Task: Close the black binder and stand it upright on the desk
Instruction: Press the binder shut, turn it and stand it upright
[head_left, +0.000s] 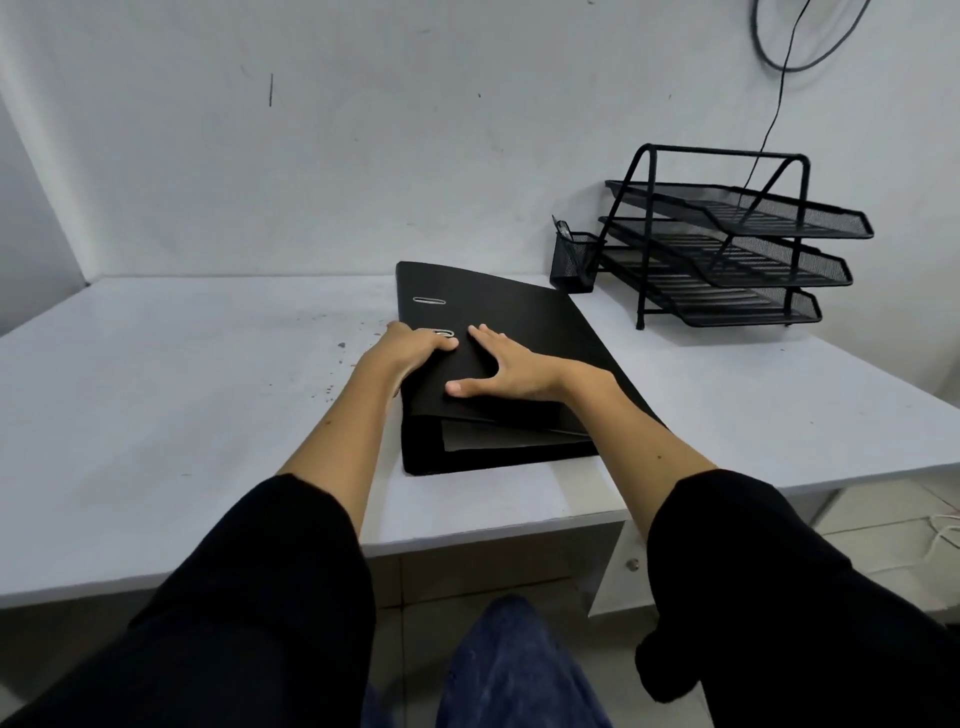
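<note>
Left hand (415, 345) curled over spine edge of black binder (524, 322), fingers hooked on top near metal slot rings (429, 301); grasping that edge. Right hand (506, 366) flat and spread on cover, pressing, gripping nothing. Binder flat on white desk (182, 389), centre-right, angled; cover down but front edge slightly gaping, grey sheet visible inside. Likely stiff board, fairly heavy if filled, smooth cover probably slick under a flat palm. Best hold judged: spine with one hand, open fore-edge pinched shut with other, then tip up onto bottom edge. Mesh tray rack (737, 244) and pen cup (574, 262) well apart, rear right.
</note>
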